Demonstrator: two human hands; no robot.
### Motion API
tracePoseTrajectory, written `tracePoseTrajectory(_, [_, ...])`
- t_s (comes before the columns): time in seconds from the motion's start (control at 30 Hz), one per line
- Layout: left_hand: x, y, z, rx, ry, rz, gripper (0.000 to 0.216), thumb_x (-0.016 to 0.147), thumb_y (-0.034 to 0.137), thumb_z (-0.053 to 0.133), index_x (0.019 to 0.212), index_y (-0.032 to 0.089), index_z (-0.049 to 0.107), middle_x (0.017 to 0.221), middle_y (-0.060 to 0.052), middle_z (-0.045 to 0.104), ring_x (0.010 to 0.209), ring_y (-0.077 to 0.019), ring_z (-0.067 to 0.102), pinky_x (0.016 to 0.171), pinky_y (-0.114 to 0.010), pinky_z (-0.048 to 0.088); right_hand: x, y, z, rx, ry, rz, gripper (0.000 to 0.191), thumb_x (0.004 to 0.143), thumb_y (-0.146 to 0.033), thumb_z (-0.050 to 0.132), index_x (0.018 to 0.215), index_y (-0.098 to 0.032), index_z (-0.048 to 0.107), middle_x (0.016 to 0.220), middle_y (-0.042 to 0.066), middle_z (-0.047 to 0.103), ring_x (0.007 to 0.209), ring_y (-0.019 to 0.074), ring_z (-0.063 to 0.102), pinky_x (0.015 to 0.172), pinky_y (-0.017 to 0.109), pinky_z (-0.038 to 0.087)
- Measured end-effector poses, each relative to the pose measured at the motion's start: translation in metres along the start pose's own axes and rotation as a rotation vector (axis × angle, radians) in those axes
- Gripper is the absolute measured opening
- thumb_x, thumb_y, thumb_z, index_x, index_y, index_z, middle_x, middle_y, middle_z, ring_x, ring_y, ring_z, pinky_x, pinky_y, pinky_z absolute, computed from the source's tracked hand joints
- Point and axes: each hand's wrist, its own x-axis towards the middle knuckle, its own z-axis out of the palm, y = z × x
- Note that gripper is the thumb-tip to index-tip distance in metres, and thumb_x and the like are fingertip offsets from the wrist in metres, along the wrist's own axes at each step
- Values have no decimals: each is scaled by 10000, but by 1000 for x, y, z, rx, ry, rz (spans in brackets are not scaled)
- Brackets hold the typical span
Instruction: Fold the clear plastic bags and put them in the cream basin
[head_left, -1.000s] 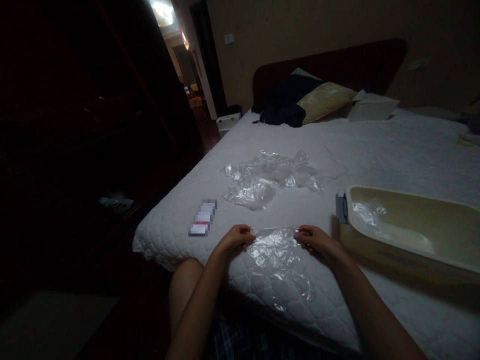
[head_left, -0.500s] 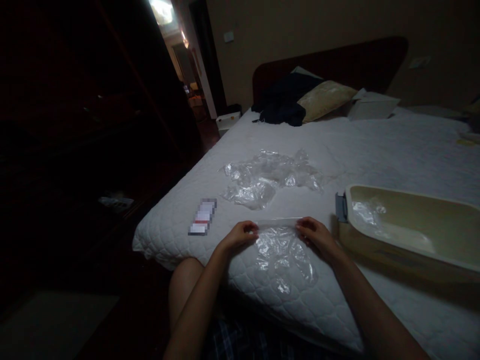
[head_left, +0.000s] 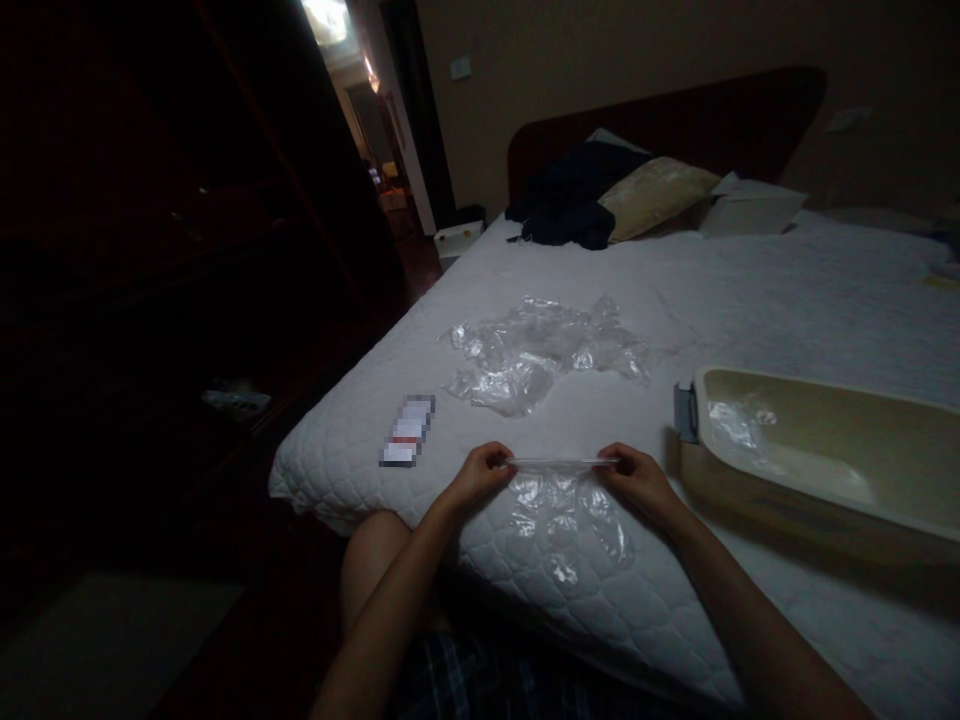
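Observation:
A crinkled clear plastic bag (head_left: 566, 515) lies at the near edge of the white quilted bed (head_left: 360, 410). My left hand (head_left: 484, 472) pinches the left end of its straight top edge, fingers closed. At the right end of that edge, my right hand (head_left: 634, 480) is pinched shut too. The edge runs taut between both hands as a thin bright line. Beyond them, more crumpled clear plastic bags (head_left: 540, 350) are spread on the bed; how many cannot be made out.
A beige plastic bin (head_left: 810, 480) with a grey latch, some clear plastic inside, sits to the right. A blurred-out rectangular item (head_left: 407, 430) lies on the left. Dark cloth (head_left: 570, 200), a tan pillow (head_left: 660, 195) and a whitish box (head_left: 754, 208) are near the headboard (head_left: 675, 115).
The bag's top edge has turned from a visible flat band to a thin line and sits slightly lower. Both hands keep their pinch, almost in the same place.

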Motion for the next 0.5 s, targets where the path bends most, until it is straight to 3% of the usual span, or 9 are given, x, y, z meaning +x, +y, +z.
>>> tracePoseTrajectory(0.1, [-4, 1, 0, -18, 5, 28, 141, 651, 211, 597, 760, 126, 568, 601, 32, 484, 546, -72, 426, 492, -179, 302, -7, -3, -1, -74, 19, -72, 64, 656, -215, 552, 714, -189, 544, 667, -4, 549, 627, 140, 513, 564, 239, 387])
tracePoseTrajectory(0.27, [-7, 4, -4, 16, -39, 83, 121, 639, 161, 598, 754, 124, 595, 686, -5, 543, 630, -101, 485, 571, -200, 362, -19, -2, -5, -181, 2, -314, 92, 669, -153, 506, 730, -204, 555, 794, 33, 569, 724, 169, 537, 638, 275, 422])
tracePoseTrajectory(0.5, [-22, 14, -4, 290, -63, 216, 178, 682, 111, 518, 790, 180, 641, 894, -41, 569, 754, -136, 525, 676, -235, 406, -32, 9, -15, -409, -92, -475, 257, 684, -98, 481, 855, -232, 618, 966, 73, 581, 919, 218, 528, 800, 370, 419])
